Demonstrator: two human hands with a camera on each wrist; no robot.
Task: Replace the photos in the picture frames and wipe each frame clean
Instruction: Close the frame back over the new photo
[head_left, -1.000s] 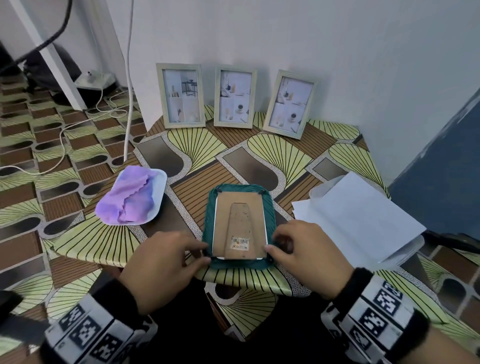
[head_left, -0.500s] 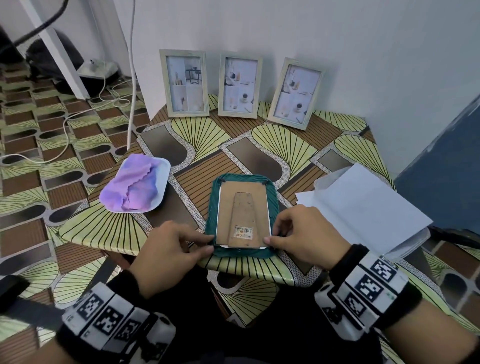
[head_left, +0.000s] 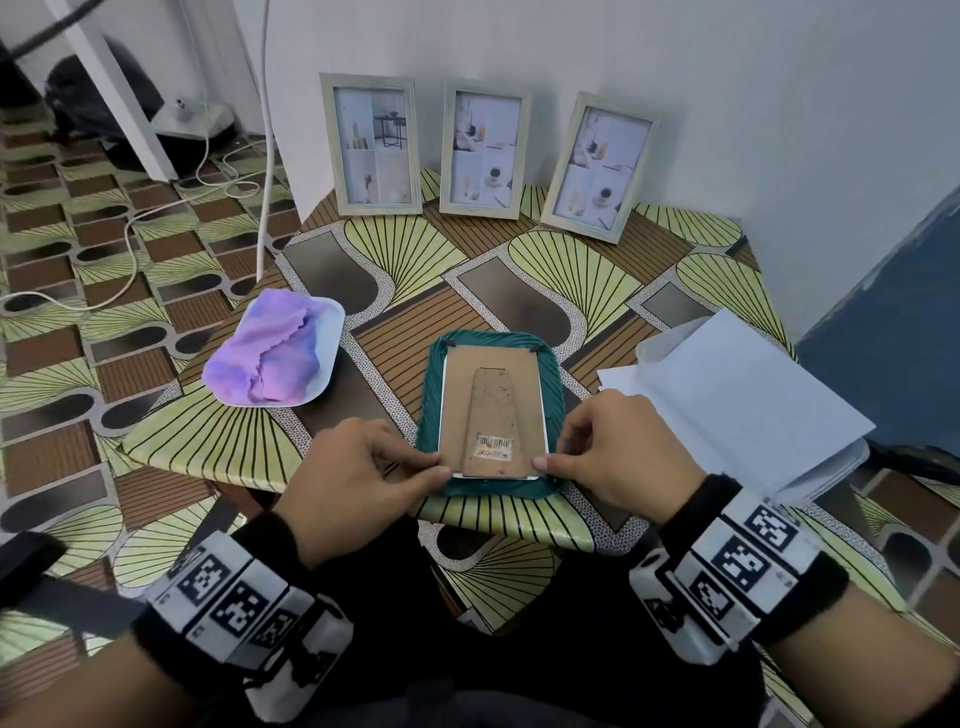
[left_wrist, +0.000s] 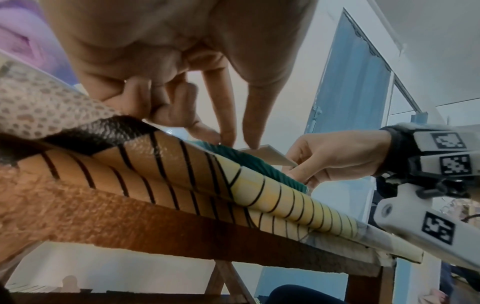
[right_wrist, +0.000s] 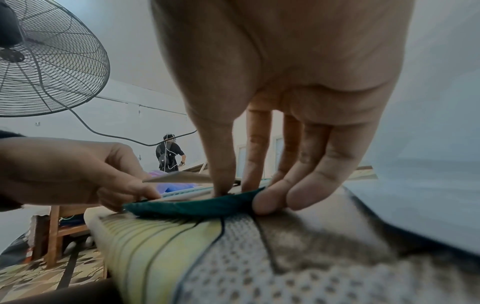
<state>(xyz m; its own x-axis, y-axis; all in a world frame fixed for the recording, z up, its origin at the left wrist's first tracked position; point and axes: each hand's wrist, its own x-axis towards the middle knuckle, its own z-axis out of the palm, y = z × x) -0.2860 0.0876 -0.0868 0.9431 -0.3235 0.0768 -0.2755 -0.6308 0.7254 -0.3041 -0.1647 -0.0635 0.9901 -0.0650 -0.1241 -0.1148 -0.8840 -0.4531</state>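
Note:
A picture frame (head_left: 493, 410) lies face down near the table's front edge, its brown cardboard back and stand flap facing up. It rests on a dark green cloth (head_left: 431, 395). My left hand (head_left: 436, 465) pinches the frame's near-left corner with thumb and forefinger (left_wrist: 228, 137). My right hand (head_left: 545, 460) pinches the near-right corner, with its thumb (right_wrist: 221, 185) on the back and the outer fingers on the green cloth (right_wrist: 187, 205). The stand flap (left_wrist: 267, 154) sticks up slightly. A purple wiping cloth (head_left: 270, 353) lies on a white plate (head_left: 330, 332) to the left.
Three pale frames (head_left: 374, 145), (head_left: 485, 150), (head_left: 597, 166) with photos lean against the back wall. A stack of white sheets (head_left: 737, 395) lies at the right of the table. White cables (head_left: 156, 208) trail over the floor at left. A standing fan (right_wrist: 46, 61) shows in the right wrist view.
Both hands have shifted a little along the frame's sides to its near corners. The frame and green cloth stay where they were.

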